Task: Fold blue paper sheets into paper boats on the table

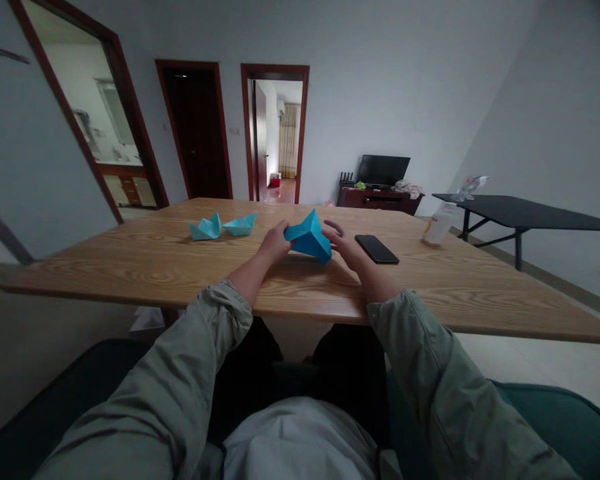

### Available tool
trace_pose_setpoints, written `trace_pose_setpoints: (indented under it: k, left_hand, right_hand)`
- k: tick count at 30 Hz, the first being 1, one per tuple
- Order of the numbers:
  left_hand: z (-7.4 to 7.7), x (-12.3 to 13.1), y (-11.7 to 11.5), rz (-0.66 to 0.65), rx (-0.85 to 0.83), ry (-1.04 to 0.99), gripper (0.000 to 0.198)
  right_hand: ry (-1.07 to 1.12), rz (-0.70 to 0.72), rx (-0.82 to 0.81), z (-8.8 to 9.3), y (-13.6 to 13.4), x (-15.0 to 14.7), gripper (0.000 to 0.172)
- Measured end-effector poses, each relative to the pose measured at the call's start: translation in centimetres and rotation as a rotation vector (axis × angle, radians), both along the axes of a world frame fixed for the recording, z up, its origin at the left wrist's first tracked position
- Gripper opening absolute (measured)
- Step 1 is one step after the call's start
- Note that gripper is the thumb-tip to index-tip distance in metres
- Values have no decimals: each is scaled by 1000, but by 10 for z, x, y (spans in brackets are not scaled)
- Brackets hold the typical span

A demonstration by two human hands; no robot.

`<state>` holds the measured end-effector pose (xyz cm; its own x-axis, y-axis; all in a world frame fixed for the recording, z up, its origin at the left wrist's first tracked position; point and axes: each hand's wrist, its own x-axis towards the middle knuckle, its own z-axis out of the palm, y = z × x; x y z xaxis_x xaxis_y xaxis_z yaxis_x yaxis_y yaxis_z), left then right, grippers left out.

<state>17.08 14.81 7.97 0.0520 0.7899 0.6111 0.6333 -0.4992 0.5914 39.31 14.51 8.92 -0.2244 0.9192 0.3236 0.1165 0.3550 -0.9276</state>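
Observation:
A folded piece of blue paper [310, 237] with a pointed top is held a little above the wooden table [180, 273], in front of me. My left hand [276, 243] grips its left side, fingers closed round the edge. On the other side, my right hand [344, 244] has its fingers apart beside the paper's right edge; whether the fingertips touch it is hard to tell. Two light blue folded paper boats, one [206, 228] left of the other [241, 225], rest on the table to the left of my hands.
A black phone [377, 249] lies just right of my right hand. Farther right stands a whitish translucent container [439, 225]. Behind the table are a cabinet with a monitor [384, 171] and, at right, a black folding table [525, 211].

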Motion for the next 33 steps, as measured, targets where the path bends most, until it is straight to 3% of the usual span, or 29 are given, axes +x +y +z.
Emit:
trace_pose_setpoints:
  k: [5,7,11,16,20,26,33]
  left_hand:
    - [0,2,-1,1,2,38,30]
    - [1,0,0,6,-8,33,34]
    - [3,-3,2,31,-31,-14,43]
    - [2,-3,5,18,-53,-65,48]
    - [2,-1,4,-97,-116,-115,50]
    - [6,-3,-2,-467,-370,-347,56]
    - [9,-14,-2,-601,-463,-392,52]
  right_hand:
    - [16,71,26,-2,-1,-7,75]
    - [-13,35,101,-3,1,-7,78]
    - [-148,-115,253,-3,1,-6,73]
    - [-258,-98,250,-3,1,-7,65]
    - [-240,-94,201,-7,6,-6,56]
    - [-259,-120,173,-8,8,3,41]
    - [-339,-217,234,-7,7,12,37]
